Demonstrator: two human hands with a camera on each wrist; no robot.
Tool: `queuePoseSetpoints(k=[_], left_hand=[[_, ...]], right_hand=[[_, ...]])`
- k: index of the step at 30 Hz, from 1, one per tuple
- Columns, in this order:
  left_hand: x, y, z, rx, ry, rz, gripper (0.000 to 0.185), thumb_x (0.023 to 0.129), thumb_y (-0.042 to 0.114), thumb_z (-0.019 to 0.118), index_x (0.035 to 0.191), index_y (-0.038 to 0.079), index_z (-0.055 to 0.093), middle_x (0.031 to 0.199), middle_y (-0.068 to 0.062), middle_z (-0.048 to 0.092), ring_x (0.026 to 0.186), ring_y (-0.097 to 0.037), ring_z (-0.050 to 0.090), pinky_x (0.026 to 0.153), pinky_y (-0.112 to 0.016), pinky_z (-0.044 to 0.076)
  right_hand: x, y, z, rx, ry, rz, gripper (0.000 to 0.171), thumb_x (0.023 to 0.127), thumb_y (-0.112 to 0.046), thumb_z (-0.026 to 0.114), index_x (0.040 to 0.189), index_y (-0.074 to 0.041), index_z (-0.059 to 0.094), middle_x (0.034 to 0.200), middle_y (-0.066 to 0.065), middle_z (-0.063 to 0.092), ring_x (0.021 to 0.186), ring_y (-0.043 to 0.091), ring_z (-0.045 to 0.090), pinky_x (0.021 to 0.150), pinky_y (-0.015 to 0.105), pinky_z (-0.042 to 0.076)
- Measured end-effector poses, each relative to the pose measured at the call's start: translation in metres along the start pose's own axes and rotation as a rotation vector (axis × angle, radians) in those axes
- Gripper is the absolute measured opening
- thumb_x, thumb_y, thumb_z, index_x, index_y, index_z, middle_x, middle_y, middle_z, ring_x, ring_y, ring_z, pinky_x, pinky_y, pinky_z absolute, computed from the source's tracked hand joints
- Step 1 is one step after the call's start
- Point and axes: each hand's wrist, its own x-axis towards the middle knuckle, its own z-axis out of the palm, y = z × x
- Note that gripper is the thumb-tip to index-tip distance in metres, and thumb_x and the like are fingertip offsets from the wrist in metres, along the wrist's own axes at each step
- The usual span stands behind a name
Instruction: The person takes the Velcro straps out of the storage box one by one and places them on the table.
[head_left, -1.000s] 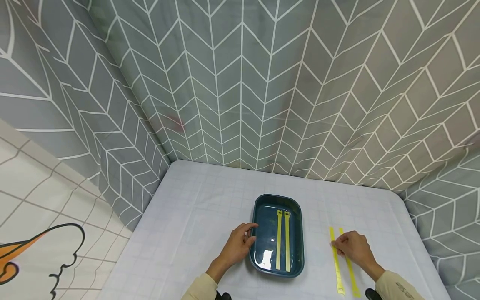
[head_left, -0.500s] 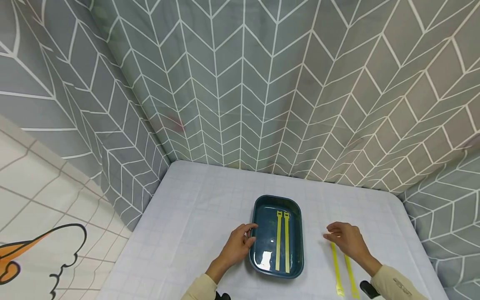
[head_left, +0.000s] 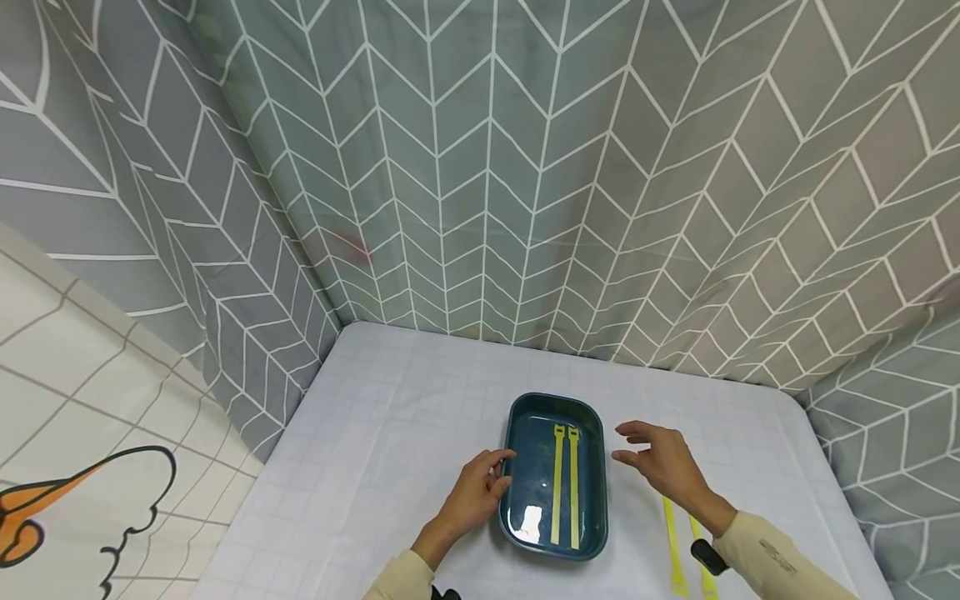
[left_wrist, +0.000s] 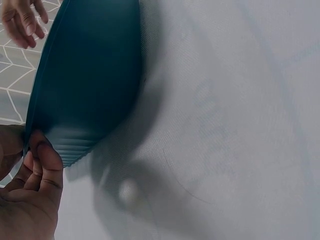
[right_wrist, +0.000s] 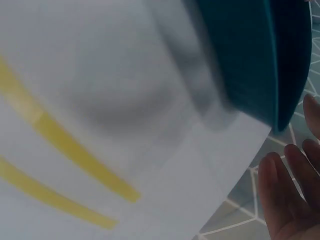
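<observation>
A dark teal tray point(head_left: 527, 475) stands on the table with two yellow slotted-head cable straps point(head_left: 557, 492) lying lengthwise in it, side by side. My left hand point(head_left: 471, 493) pinches the tray's left rim; the left wrist view shows thumb and fingers point(left_wrist: 48, 155) on either side of that edge. Just right of the tray, my right hand point(head_left: 667, 465) hovers with fingers spread apart and nothing between them. Below it, two more yellow straps point(head_left: 674, 550) lie on the cloth, partly covered by the right hand and forearm. Their plain ends point(right_wrist: 95, 167) show in the right wrist view.
A white cloth point(head_left: 420, 400) covers the table. Grey curtains with a white chevron pattern point(head_left: 465, 208) hang behind and at both sides. A black wrist device point(head_left: 708, 557) sits at the right sleeve. White grid-patterned fabric point(head_left: 90, 375) shows at the far left.
My right hand has lifted off the two straps on the cloth and moved left and away from me toward the tray, its fingers spreading. The left hand stays on the rim.
</observation>
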Motion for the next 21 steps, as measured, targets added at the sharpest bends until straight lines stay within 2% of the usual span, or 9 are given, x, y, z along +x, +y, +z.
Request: queuePoseSetpoints(k=[12, 15, 18, 21], left_hand=[[0.001, 0.001, 0.0, 0.007, -0.013, -0.041, 0.036, 0.097, 0.003, 0.062, 0.133, 0.004, 0.058, 0.091, 0.0, 0.047, 0.063, 0.0, 0.044, 0.056, -0.016, 0.041], [0.001, 0.0, 0.0, 0.006, -0.012, -0.042, 0.037, 0.097, 0.003, 0.062, 0.133, 0.004, 0.058, 0.092, 0.0, 0.047, 0.063, 0.0, 0.044, 0.056, -0.016, 0.041], [0.001, 0.0, 0.0, -0.003, -0.011, -0.041, 0.037, 0.097, 0.003, 0.062, 0.133, 0.004, 0.058, 0.092, 0.0, 0.046, 0.063, 0.001, 0.044, 0.055, -0.016, 0.041], [0.001, -0.001, 0.001, -0.011, -0.009, -0.034, 0.037, 0.096, 0.002, 0.062, 0.133, 0.003, 0.058, 0.091, 0.0, 0.046, 0.062, 0.001, 0.044, 0.055, -0.016, 0.04]], right_hand=[[0.011, -0.028, 0.015, 0.005, -0.059, -0.072, 0.036, 0.081, -0.011, 0.082, 0.113, -0.001, 0.07, 0.11, 0.016, 0.073, 0.101, 0.034, 0.07, 0.08, 0.044, 0.058], [0.013, -0.033, 0.021, 0.001, -0.082, -0.083, 0.036, 0.081, -0.011, 0.082, 0.113, -0.001, 0.07, 0.108, 0.015, 0.074, 0.098, 0.031, 0.07, 0.08, 0.042, 0.058], [0.014, -0.037, 0.028, -0.013, -0.118, -0.098, 0.036, 0.081, -0.011, 0.082, 0.113, -0.003, 0.071, 0.108, 0.014, 0.074, 0.088, 0.025, 0.07, 0.074, 0.036, 0.058], [0.013, -0.038, 0.037, -0.039, -0.173, -0.125, 0.036, 0.08, -0.012, 0.083, 0.114, -0.005, 0.072, 0.111, 0.011, 0.074, 0.09, 0.022, 0.07, 0.074, 0.035, 0.058]])
